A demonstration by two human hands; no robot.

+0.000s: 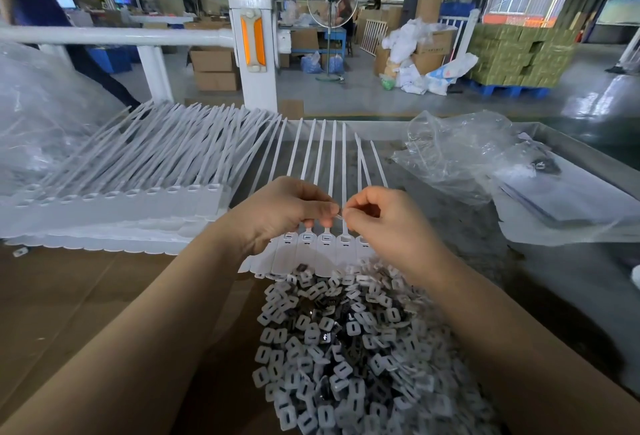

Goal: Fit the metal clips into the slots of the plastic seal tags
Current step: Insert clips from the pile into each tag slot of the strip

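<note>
Nearest us: heap of metal clips (349,348) on worktop (86,296), below both wrists. Our forearms angle inward, hands meeting over row of plastic seal tags (325,247). Left hand (277,213) knuckles up, fingers curled onto tag straps. Right hand (384,220) fingers pinching small clip (340,216) at left fingertips, just above tag slots. Left of fingers: stacked tags (138,192). Beyond right: crumpled plastic bag (467,154).

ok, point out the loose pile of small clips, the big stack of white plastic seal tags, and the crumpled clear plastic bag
loose pile of small clips (353,341): head view, middle of the heap.
big stack of white plastic seal tags (114,202): head view, row of tag heads.
crumpled clear plastic bag (460,154): head view, its creased middle.
</note>
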